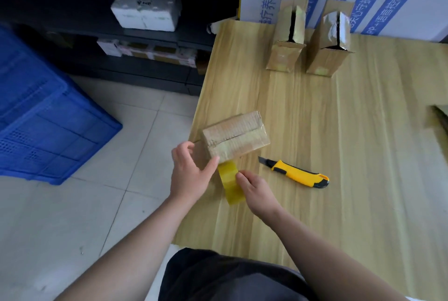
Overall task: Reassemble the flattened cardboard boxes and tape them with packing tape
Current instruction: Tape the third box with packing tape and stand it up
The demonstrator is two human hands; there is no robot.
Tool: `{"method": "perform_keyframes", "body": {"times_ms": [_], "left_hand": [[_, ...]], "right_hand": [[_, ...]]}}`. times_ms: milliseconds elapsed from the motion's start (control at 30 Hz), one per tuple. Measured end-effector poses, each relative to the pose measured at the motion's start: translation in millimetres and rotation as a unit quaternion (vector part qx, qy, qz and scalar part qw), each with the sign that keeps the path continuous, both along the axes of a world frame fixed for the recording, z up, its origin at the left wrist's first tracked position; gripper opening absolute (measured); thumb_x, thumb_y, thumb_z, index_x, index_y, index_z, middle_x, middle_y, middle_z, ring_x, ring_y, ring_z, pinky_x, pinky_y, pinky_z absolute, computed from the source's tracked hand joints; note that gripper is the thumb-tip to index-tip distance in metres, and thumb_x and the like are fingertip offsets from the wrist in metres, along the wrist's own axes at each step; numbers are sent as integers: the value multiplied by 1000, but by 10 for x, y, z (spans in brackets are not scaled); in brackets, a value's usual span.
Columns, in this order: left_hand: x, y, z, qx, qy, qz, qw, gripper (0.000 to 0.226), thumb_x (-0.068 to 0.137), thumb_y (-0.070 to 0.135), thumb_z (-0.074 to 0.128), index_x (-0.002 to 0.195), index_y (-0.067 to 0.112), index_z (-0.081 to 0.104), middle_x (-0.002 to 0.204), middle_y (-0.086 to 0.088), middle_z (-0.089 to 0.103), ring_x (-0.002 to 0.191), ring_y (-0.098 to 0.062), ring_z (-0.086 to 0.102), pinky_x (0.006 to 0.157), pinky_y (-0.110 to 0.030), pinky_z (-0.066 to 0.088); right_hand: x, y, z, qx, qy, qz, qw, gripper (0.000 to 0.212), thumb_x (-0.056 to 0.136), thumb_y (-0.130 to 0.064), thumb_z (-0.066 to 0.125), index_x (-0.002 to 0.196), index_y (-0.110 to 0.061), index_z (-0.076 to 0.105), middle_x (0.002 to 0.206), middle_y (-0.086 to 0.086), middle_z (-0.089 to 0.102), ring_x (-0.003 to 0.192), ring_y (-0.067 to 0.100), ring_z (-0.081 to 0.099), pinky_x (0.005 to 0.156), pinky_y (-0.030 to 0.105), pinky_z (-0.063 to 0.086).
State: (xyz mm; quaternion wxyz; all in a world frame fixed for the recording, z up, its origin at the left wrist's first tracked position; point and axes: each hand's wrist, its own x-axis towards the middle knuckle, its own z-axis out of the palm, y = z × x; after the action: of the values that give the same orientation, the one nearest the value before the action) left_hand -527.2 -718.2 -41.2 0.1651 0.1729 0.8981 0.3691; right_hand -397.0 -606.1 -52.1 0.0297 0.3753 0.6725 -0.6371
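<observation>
Your left hand (191, 174) is gripping the box (236, 137) at the tabletop's (339, 131) left edge, and your right hand (254, 189) is pinching the tape (228, 179). A knife (298, 173) is lying just beside them, and two more boxes (324, 56) are standing at the far edge.

Both my forearms reach in bare from the bottom edge and converge toward the middle; my left hand (191, 174) is the higher one, wrist straight, thumb stretched along the near corner of the cardboard box (236, 136), fingers curled round its left side; my right hand (257, 191) sits lower and just beside it, back of the hand up, thumb and forefinger pinching the strip of packing tape (229, 178); the two hands are near but apart.
</observation>
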Motion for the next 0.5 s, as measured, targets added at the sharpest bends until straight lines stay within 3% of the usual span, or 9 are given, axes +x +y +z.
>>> {"method": "perform_keyframes", "body": {"times_ms": [133,233,300,400,500], "left_hand": [[211,143,-82,-10,-188,85,978,48,72,46,80,96,13,55,97,-1,66,89,-22,66,79,-39,54],[267,275,-102,102,-310,210,922,34,73,25,83,90,14,56,95,-9,69,87,-27,69,84,-48,56],[270,314,-122,128,-339,245,899,31,74,16,82,91,14,55,98,-11,69,86,-28,69,85,-50,56],[255,328,-123,124,-348,252,894,29,77,15,79,93,16,56,101,-10,69,89,-27,68,87,-49,55],[251,335,-100,116,-345,258,895,28,77,16,79,93,17,56,103,-10,68,95,-29,67,90,-48,54]], "right_hand": [[15,47,6,-1,2,15,1000,28,102,-31,42,97,-16,65,78,-4,58,75,12,51,70,29,42],[45,99,-10,43,-14,57,997,26,101,-34,44,103,-19,65,83,-6,60,80,13,55,70,28,43],[71,194,-2,189,-17,54,980,26,96,-37,52,114,-20,61,95,-7,58,87,12,56,74,28,46],[13,497,79,405,31,54,912,50,84,-35,69,127,-16,51,126,5,46,109,24,48,93,38,43],[-199,873,154,490,-11,172,854,81,81,-41,70,148,-28,27,158,9,14,141,28,18,114,45,22]]}}
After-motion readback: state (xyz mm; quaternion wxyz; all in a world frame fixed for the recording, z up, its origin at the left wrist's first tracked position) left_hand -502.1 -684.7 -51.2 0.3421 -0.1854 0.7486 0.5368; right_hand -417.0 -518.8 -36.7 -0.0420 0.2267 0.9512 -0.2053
